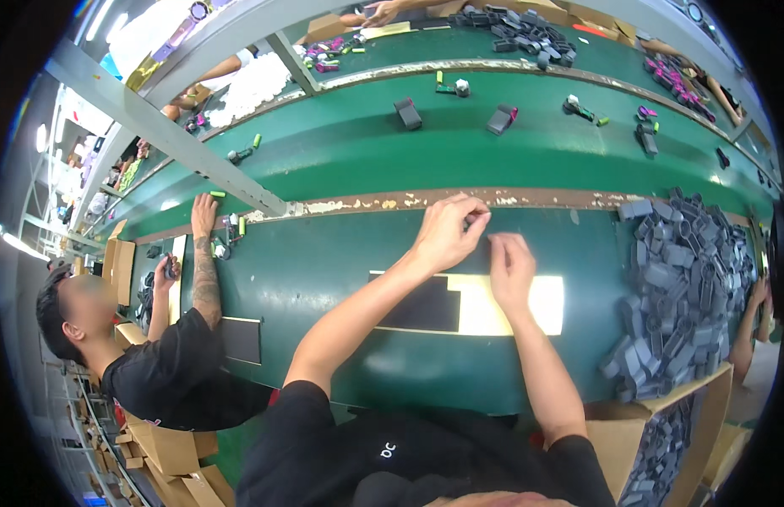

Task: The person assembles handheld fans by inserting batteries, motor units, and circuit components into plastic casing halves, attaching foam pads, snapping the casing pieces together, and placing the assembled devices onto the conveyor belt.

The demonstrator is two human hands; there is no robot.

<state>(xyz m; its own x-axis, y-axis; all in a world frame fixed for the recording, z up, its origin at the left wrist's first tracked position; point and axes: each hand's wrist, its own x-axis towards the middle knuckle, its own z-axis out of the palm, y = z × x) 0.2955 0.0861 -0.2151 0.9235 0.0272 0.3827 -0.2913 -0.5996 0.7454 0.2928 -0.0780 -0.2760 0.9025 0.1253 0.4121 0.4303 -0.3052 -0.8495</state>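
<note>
My left hand (449,233) is raised over the green bench near its far edge, fingers curled in. A bit of something dark shows between its thumb and fingers, too small to name. Close by on the right, my right hand (512,260) has its fingertips pinched together and slightly blurred; whatever they hold, if anything, is hidden. The two hands are apart. Below them lies a flat pale yellow sheet (527,314), its left part covered by a black layer (421,308) with a stepped edge. My right wrist passes over the sheet.
Grey plastic parts (683,287) are heaped on the right, above an open cardboard box (616,439) holding more. Beyond a raised ledge (375,203), a green conveyor belt (324,156) carries scattered parts. A co-worker (172,363) works at the left, beside a metal post (198,160).
</note>
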